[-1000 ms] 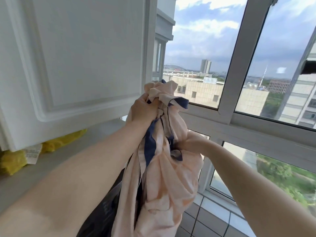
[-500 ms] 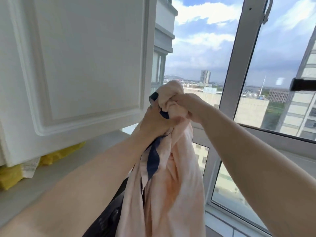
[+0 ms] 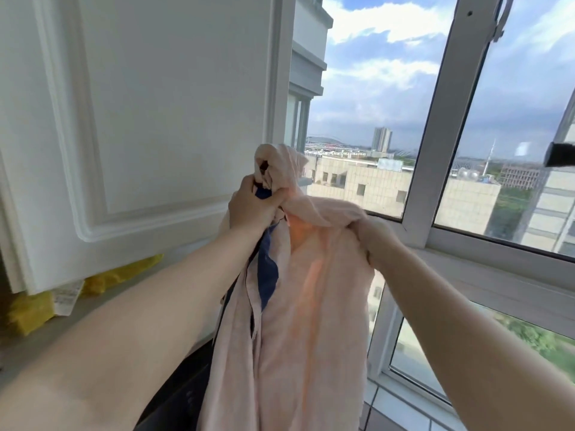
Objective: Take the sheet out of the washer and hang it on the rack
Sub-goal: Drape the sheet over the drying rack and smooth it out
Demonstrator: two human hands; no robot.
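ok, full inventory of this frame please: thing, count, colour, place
sheet: 1, pale pink with dark blue trim, bunched and hanging in the centre, held up by both hands
cabinet door: 1, white, upper left
yellow bags: at least 2, under the cabinet on the ledge
window frame: 1, white, right, city and sky beyond
dark bar: 1, black, right edge; cannot tell what it is
left hand: grips the sheet's top bunch
right hand: grips the sheet's edge

The person's two forearms come in from the bottom edge — both bare, no sleeve, watch or band showing anywhere along them. The left hand [image 3: 252, 209] and right hand [image 3: 378, 241] are bare too — no gloves, no rings visible on the fingers [image 3: 273, 199].
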